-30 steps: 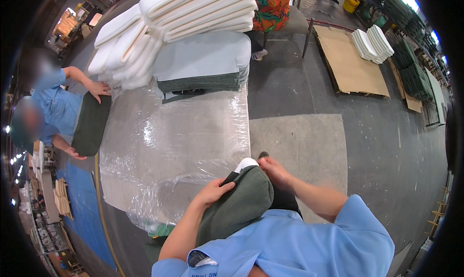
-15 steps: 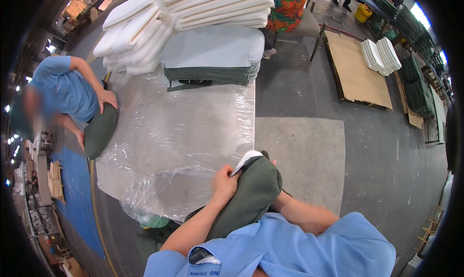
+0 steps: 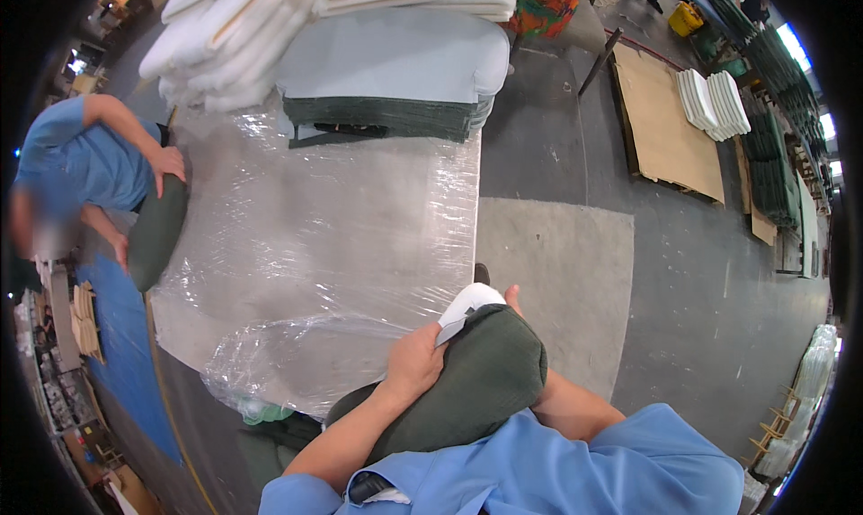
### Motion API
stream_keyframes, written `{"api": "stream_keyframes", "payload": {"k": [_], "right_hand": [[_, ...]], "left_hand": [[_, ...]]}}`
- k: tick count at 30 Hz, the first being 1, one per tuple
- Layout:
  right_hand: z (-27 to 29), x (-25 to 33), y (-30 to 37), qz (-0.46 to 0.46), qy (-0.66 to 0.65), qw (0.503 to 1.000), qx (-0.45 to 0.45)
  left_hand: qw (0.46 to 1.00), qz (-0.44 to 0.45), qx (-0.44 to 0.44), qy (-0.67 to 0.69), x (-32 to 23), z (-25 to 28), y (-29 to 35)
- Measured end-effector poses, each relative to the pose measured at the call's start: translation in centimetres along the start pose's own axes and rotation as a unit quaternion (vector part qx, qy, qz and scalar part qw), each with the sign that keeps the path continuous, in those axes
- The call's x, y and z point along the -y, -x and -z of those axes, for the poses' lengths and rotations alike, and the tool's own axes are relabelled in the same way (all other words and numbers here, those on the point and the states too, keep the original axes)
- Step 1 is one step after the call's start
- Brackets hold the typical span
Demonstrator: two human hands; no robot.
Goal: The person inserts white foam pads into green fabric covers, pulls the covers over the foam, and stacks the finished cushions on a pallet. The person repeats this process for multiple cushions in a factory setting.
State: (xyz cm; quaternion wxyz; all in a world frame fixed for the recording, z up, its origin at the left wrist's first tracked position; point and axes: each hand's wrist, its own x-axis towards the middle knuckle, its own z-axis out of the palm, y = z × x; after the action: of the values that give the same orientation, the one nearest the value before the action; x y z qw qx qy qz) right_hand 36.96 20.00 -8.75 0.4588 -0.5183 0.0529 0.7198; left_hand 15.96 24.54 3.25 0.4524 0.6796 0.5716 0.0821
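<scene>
A dark green fabric-covered cushion [image 3: 463, 385] rests against my body at the table's near edge. White foam [image 3: 475, 297] shows at its far end, where the cover is open. My left hand [image 3: 416, 364] grips the cover's edge beside the foam, fingers closed on the fabric. On the cushion's right side, my right hand [image 3: 513, 300] holds the far end; only its thumb tip shows clearly, and the cushion hides the other fingers.
The table [image 3: 360, 218] is wrapped in clear plastic. On it stand stacked grey-and-green covers [image 3: 387, 66] and white foam pads [image 3: 225, 48]. At left, a co-worker [image 3: 99, 155] holds another green cushion [image 3: 162, 232]. A cardboard-topped platform [image 3: 670, 119] lies at the far right.
The view has shifted slightly, with the stacks and the co-worker now farther up and left. My cushion sits a little more to the right, with more white foam showing at its opening.
</scene>
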Motion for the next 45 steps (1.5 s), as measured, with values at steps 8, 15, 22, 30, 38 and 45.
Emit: {"api": "stream_keyframes", "payload": {"k": [8,15,22,30,38,45], "right_hand": [[0.6,-1.9,-0.3,0.005,0.071,0.995,-0.064],[-0.4,-3.2,-1.1,0.024,0.124,0.988,-0.093],[-2.2,-0.9,-2.0,0.064,0.266,0.953,-0.130],[-8.1,17.4,2.9,0.061,0.534,0.817,0.210],[-12.0,19.3,4.8,0.200,0.731,0.564,0.327],[-10.5,19.3,6.4,0.245,0.665,0.611,0.353]], "left_hand": [[0.995,-0.047,-0.083,-0.043,0.0,-1.2,-1.7],[0.989,-0.086,-0.109,-0.052,0.0,-1.4,-3.5],[0.999,-0.042,-0.003,0.025,-0.3,0.6,-4.2],[0.973,0.091,0.123,0.174,-3.0,3.2,-4.8],[0.937,0.141,0.158,0.278,-4.9,3.5,-5.0],[0.899,0.188,0.101,0.381,-5.7,1.8,-4.4]]}}
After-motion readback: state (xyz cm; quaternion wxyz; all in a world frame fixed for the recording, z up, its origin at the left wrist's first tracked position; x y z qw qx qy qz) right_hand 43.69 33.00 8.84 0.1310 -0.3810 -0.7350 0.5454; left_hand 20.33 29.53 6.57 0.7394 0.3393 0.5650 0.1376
